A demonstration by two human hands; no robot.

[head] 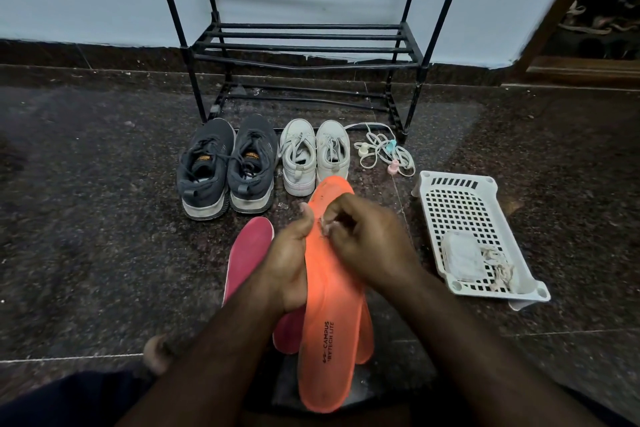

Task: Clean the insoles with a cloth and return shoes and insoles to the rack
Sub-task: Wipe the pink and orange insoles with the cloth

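Note:
My left hand (289, 263) grips the left edge of an orange insole (329, 315) held up in front of me. My right hand (367, 236) presses a small whitish cloth (327, 226) against the insole's upper part, fingers curled round it; most of the cloth is hidden. A second orange insole (366, 333) shows behind the first. Two pink insoles (247, 253) lie on the floor under my left arm. A pair of dark grey sneakers (225, 166) and a pair of white sneakers (314, 154) stand in front of the black shoe rack (304, 45).
A white perforated plastic basket (474, 215) lies on the floor at the right, holding a white pouch (462, 262) and a rag. A tangle of white cord with clips (384, 152) lies beside the white sneakers. My bare foot (157, 354) rests at lower left. The floor is dark granite.

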